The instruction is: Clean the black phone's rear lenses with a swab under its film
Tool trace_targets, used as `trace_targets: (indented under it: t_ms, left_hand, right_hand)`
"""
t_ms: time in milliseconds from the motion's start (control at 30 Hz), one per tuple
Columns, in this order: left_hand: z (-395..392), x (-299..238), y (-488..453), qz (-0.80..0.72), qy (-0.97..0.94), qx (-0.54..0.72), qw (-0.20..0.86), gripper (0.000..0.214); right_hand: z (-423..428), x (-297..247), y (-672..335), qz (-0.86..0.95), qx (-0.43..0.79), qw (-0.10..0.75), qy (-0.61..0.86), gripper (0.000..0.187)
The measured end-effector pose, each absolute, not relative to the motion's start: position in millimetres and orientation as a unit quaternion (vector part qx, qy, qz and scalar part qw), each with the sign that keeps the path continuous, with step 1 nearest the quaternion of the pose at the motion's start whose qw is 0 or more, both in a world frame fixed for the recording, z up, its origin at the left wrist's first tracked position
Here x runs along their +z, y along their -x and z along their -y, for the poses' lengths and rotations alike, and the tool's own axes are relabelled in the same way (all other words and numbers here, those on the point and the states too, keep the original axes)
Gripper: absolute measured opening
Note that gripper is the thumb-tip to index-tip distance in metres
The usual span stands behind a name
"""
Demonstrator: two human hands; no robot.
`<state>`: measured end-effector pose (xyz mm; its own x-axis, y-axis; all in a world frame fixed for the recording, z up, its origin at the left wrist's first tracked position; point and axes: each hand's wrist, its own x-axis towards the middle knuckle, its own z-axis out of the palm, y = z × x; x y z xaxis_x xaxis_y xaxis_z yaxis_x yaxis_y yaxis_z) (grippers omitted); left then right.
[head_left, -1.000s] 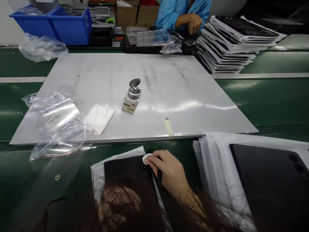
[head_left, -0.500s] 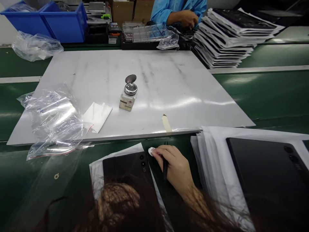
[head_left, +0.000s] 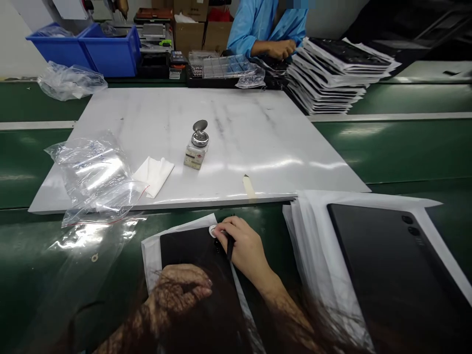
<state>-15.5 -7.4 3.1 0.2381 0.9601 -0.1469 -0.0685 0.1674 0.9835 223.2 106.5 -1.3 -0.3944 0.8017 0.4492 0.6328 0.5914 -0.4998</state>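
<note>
My right hand (head_left: 243, 248) pinches a small white round pad (head_left: 213, 231) against the top corner of a black tablet (head_left: 184, 245), beside its camera lenses. Black tweezers (head_left: 230, 247) are tucked between the fingers of the same hand. Loosely curved over the tablet's back, my left hand (head_left: 180, 290) has its thumb a little apart from the fingers and shows nothing in its grasp. Strands of dark hair partly cover it and the tablet's lower part. Beneath the tablet lies a white sheet (head_left: 149, 260).
Another black tablet (head_left: 383, 255) lies on stacked white sheets (head_left: 313, 246) at right. A glass bottle with its metal lid up (head_left: 195, 152), a folded white wipe (head_left: 157, 174) and clear plastic bags (head_left: 99, 172) rest on the white board (head_left: 265, 147). A co-worker's hands (head_left: 280, 49) are behind it.
My right hand has moved left, bringing the white pad from beside the tablet onto its top corner. My left hand stays on the tablet. The camera view has shifted slightly.
</note>
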Motion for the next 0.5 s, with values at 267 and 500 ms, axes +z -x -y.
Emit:
trace_targets:
  t_ms: [267, 500]
  left_hand:
    - [12.3, 5.8, 15.2, -0.529, -0.369, 0.426, 0.634, 0.021]
    - [4.7, 0.6, 15.0, -0.583, -0.275, 0.414, 0.643, 0.048]
  right_hand:
    - [-114.2, 4.1, -234.7, 0.749, 0.12, 0.401, 0.513, 0.043]
    - [-184.7, 56.1, -183.1, 0.667, 0.182, 0.516, 0.506, 0.046]
